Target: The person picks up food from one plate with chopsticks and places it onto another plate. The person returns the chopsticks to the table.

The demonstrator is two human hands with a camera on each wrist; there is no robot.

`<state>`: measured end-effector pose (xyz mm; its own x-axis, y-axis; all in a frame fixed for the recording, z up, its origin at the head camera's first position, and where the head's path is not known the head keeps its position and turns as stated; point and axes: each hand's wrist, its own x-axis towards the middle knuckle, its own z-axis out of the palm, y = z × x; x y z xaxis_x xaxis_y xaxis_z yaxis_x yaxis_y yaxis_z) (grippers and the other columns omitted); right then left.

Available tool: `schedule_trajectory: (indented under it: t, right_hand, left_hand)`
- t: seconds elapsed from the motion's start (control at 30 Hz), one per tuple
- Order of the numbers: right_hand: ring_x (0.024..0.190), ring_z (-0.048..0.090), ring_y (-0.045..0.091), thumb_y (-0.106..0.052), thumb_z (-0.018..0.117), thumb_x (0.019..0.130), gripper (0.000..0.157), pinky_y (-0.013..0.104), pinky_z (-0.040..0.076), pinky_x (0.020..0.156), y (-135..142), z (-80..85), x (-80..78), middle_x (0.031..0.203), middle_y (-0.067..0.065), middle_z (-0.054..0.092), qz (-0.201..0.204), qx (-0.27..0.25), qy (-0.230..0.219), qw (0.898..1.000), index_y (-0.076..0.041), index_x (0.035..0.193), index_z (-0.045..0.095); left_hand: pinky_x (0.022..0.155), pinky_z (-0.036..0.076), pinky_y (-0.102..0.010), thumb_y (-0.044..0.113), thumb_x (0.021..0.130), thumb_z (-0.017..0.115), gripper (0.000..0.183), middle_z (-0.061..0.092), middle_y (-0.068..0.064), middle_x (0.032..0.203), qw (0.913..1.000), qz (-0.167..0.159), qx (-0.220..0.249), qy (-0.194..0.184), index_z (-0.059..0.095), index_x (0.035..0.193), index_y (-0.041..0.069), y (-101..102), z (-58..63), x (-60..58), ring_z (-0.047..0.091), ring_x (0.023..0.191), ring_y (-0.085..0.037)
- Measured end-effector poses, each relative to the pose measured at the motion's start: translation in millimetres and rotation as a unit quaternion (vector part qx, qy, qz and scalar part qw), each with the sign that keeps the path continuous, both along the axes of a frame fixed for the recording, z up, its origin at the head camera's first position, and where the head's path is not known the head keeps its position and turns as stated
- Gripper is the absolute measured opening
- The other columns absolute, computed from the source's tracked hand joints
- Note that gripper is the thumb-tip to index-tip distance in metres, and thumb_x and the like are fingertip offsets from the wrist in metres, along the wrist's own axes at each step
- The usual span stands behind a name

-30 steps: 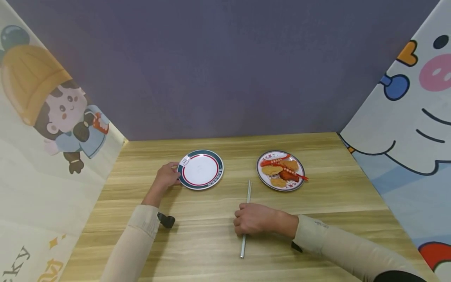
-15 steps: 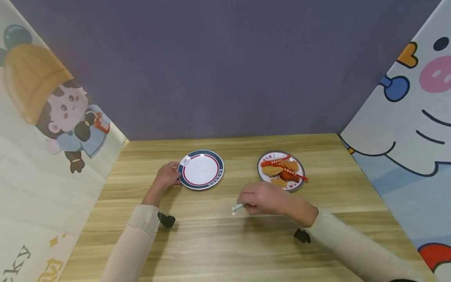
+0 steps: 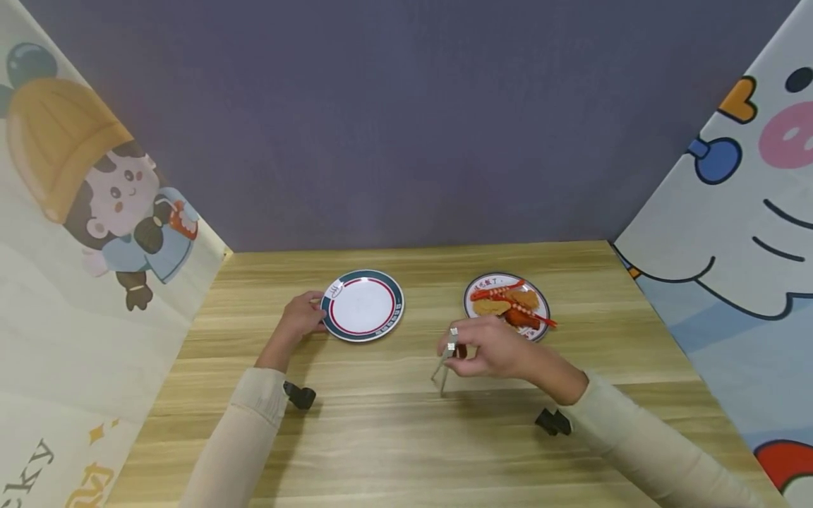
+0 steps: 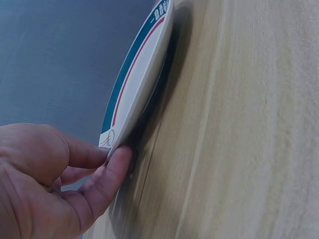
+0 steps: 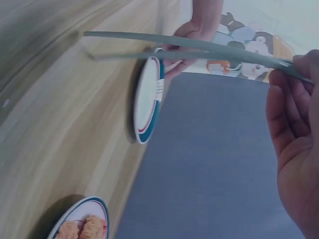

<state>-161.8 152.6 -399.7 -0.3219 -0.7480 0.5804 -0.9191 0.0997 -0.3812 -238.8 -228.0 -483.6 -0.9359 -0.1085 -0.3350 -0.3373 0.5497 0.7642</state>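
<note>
My left hand [image 3: 301, 316] pinches the left rim of a white plate [image 3: 362, 307] with a green border and red ring. In the left wrist view the thumb lies on the rim [image 4: 107, 142] and a finger is beneath it. My right hand [image 3: 492, 349] holds a pair of thin grey-green chopsticks [image 5: 149, 37] above the table, their far ends slightly apart. It hangs in front of a second plate [image 3: 483, 283], hiding its lower left part. On that plate lie golden fried pieces [image 3: 491, 307] and long red pieces [image 3: 502, 291].
The wooden table [image 3: 356, 430] meets a grey-blue back wall [image 3: 406, 127]. Cartoon-printed panels stand at the left [image 3: 51, 339] and right [image 3: 711, 233]. Black wrist devices hang at the left cuff [image 3: 300, 396] and right cuff [image 3: 554, 422].
My right hand has lifted the chopsticks off the table, moved up towards the food plate and turned them, so that they now stand apart. The left hand stays on the plate rim.
</note>
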Motion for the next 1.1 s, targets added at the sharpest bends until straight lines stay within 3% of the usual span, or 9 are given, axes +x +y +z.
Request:
schedule_trajectory:
  t: [0.17,0.4,0.53,0.8,0.97,1.1]
  right_hand:
    - [0.07,0.062,-0.002,-0.005,0.076,0.082,0.016,0.007,0.053,0.059,2,-0.6,1.6,0.087,-0.006,0.071,-0.004,0.018,-0.004,1.0,-0.016,0.093,0.071]
    - [0.072,0.059,-0.002,-0.01,0.071,0.093,0.005,0.014,0.055,0.057,8,4.8,1.0,0.092,-0.003,0.073,-0.01,0.036,-0.023,0.999,-0.013,0.097,0.071]
    - [0.074,0.063,-0.001,-0.006,0.072,0.09,0.01,0.014,0.057,0.06,7,7.1,1.7,0.091,-0.002,0.073,-0.01,0.054,-0.036,0.998,-0.013,0.096,0.071]
    - [0.079,0.065,-0.003,-0.007,0.069,0.089,0.013,0.014,0.059,0.066,3,10.8,1.9,0.097,-0.003,0.073,-0.029,0.134,-0.1,0.985,-0.014,0.099,0.073]
    - [0.074,0.061,-0.005,-0.011,0.07,0.087,0.005,0.009,0.056,0.061,2,8.0,-0.1,0.087,-0.005,0.07,-0.023,0.138,-0.098,0.985,-0.014,0.089,0.067]
    - [0.072,0.054,-0.005,-0.011,0.072,0.084,0.015,0.009,0.052,0.059,2,7.4,-2.0,0.077,-0.009,0.062,-0.029,0.136,-0.093,0.986,-0.018,0.08,0.06]
  left_hand:
    - [0.069,0.064,-0.022,0.0,0.098,0.056,0.054,0.057,-0.024,0.124,1.0,0.0,-0.007,-0.006,0.045,0.151,0.002,-1,-1.4,-0.1,0.066,0.083,-0.018]
    - [0.069,0.064,-0.023,0.0,0.098,0.056,0.054,0.059,-0.026,0.125,1.0,0.002,-0.004,0.0,0.045,0.151,0.001,-1,0.7,0.5,0.067,0.085,-0.019]
    - [0.07,0.064,-0.023,0.0,0.099,0.056,0.053,0.059,-0.026,0.125,1.0,0.002,-0.004,-0.002,0.044,0.151,0.002,0,1.6,0.0,0.067,0.086,-0.02]
    - [0.068,0.064,-0.022,0.001,0.098,0.056,0.054,0.059,-0.026,0.125,1.0,0.002,-0.005,-0.002,0.044,0.151,0.002,-1,-1.0,-0.5,0.067,0.083,-0.018]
    - [0.068,0.064,-0.023,0.001,0.098,0.056,0.054,0.058,-0.026,0.126,1.0,0.001,0.001,-0.002,0.044,0.151,0.002,0,-1.4,0.1,0.067,0.082,-0.018]
    - [0.067,0.064,-0.022,0.001,0.098,0.055,0.053,0.058,-0.025,0.124,1.0,0.001,-0.001,-0.001,0.045,0.15,0.002,-1,-0.9,-0.1,0.066,0.079,-0.017]
